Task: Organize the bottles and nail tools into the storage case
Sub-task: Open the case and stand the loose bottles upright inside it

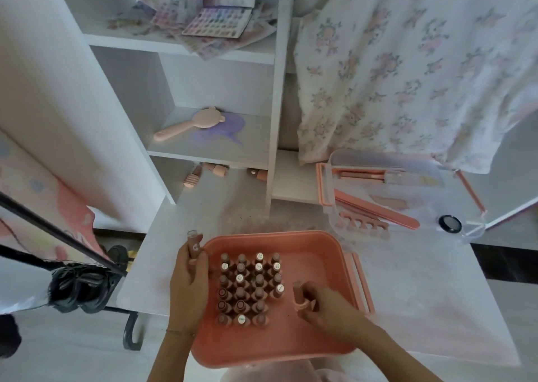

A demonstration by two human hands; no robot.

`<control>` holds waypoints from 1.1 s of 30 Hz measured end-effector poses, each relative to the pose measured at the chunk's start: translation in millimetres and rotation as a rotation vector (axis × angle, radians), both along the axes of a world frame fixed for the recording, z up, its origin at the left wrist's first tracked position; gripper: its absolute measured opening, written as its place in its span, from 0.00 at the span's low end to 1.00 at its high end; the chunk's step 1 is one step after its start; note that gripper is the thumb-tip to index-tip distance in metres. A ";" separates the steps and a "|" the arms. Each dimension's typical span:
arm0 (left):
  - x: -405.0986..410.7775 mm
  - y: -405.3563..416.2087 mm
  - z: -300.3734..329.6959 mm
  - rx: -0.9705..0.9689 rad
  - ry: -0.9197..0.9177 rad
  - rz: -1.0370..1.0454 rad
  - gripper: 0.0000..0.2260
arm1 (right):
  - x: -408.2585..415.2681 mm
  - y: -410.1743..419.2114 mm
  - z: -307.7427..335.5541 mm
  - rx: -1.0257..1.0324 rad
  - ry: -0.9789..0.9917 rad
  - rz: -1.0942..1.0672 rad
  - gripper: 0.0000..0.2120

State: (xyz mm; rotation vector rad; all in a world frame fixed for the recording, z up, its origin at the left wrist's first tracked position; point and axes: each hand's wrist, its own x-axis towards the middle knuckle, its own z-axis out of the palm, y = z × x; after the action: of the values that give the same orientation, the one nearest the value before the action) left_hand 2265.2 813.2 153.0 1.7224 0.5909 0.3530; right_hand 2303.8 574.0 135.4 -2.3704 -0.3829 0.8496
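Note:
A pink storage case (308, 250) lies open on the white table in front of me. Several small pink bottles (247, 288) stand upright in rows in its left half. My left hand (187, 282) grips one pink bottle (194, 244) at the case's left rim. My right hand (323, 306) is inside the case to the right of the rows, its fingers curled round another small pink bottle (298, 293). A clear tray (407, 201) at the back right holds nail tools: a pink file (378, 208), a toe separator (364, 226) and brushes (366, 175).
Loose pink bottles (215, 172) lie at the back of the table under the shelf. A small round black-rimmed compact (449, 223) sits by the clear tray. A pink hand mirror (189, 124) lies on a shelf. Floral cloth (407, 61) hangs at the right.

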 end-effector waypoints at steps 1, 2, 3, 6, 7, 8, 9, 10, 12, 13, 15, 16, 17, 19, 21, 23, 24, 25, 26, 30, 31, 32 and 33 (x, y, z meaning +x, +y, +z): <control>-0.8 1.4 -2.0 0.017 -0.002 0.025 0.10 | -0.2 3.0 -5.1 -0.013 -0.006 0.014 0.08; -1.7 2.0 -4.4 0.035 0.000 0.042 0.10 | -0.3 5.4 -9.0 -0.022 -0.013 0.029 0.08; -2.3 1.3 -6.2 0.057 0.009 0.053 0.10 | -0.2 7.5 -12.6 -0.027 -0.019 0.043 0.07; -2.8 -5.4 -8.9 0.133 0.027 0.077 0.08 | 0.2 10.5 -19.8 -0.051 -0.026 0.062 0.10; -2.5 -7.1 -9.0 0.153 0.029 0.081 0.07 | 0.9 11.2 -21.3 -0.053 -0.026 0.060 0.10; -2.2 -8.1 -9.1 0.168 0.031 0.083 0.06 | 1.5 12.1 -22.6 -0.054 -0.027 0.058 0.11; -2.2 -8.0 -9.6 0.177 0.033 0.083 0.05 | 1.7 12.9 -24.1 -0.057 -0.027 0.058 0.11; -2.1 -7.4 -10.5 0.185 0.034 0.086 0.05 | 2.0 13.6 -25.7 -0.062 -0.027 0.059 0.10; -2.4 -5.6 -11.6 0.196 0.035 0.093 0.05 | 1.4 14.7 -28.9 -0.081 -0.013 0.060 0.10; -2.3 -5.1 -11.2 0.199 0.034 0.092 0.05 | 0.8 15.0 -30.2 -0.093 -0.005 0.061 0.10; -2.0 -5.2 -10.2 0.199 0.035 0.092 0.04 | -0.5 14.8 -31.5 -0.114 0.009 0.058 0.10; -1.6 -5.6 -9.9 0.196 0.034 0.097 0.06 | -0.6 14.5 -31.5 -0.121 0.013 0.051 0.10; -1.4 -6.0 -10.0 0.194 0.032 0.102 0.08 | -0.2 14.2 -31.2 -0.130 0.017 0.044 0.10; -0.9 -5.8 -11.6 0.192 0.027 0.106 0.12 | 0.5 13.3 -30.9 -0.158 0.040 0.038 0.11; -0.6 -5.6 -13.6 0.190 0.023 0.107 0.13 | 0.5 12.9 -31.6 -0.180 0.076 0.036 0.11; -0.7 -5.3 -15.3 0.190 0.017 0.102 0.14 | -0.2 13.9 -32.4 -0.169 0.099 0.017 0.10; -0.5 -4.9 -15.9 0.190 0.016 0.100 0.14 | -0.1 14.9 -32.7 -0.159 0.102 0.007 0.10; -0.4 -4.6 -16.5 0.191 0.016 0.099 0.14 | 0.1 15.8 -33.0 -0.153 0.104 0.002 0.09; -0.2 -4.4 -17.0 0.192 0.016 0.098 0.14 | 0.4 16.8 -33.0 -0.149 0.107 -0.003 0.09; -0.5 -5.3 -16.7 0.199 0.012 0.096 0.12 | 0.2 19.7 -34.7 -0.121 0.113 -0.053 0.07; -0.5 -5.0 -17.0 0.199 0.015 0.097 0.09 | -0.4 20.9 -35.5 -0.117 0.114 -0.067 0.06; -0.3 -4.6 -17.3 0.195 0.019 0.097 0.06 | -0.9 22.5 -36.2 -0.117 0.115 -0.082 0.06; -0.2 -4.4 -17.2 0.191 0.021 0.097 0.05 | -1.2 24.3 -36.7 -0.118 0.117 -0.097 0.06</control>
State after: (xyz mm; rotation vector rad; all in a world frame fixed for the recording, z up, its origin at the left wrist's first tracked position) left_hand 2265.0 808.8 135.8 1.8856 0.6760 0.4729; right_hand 2302.5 598.3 98.7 -2.4110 -0.1732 0.9836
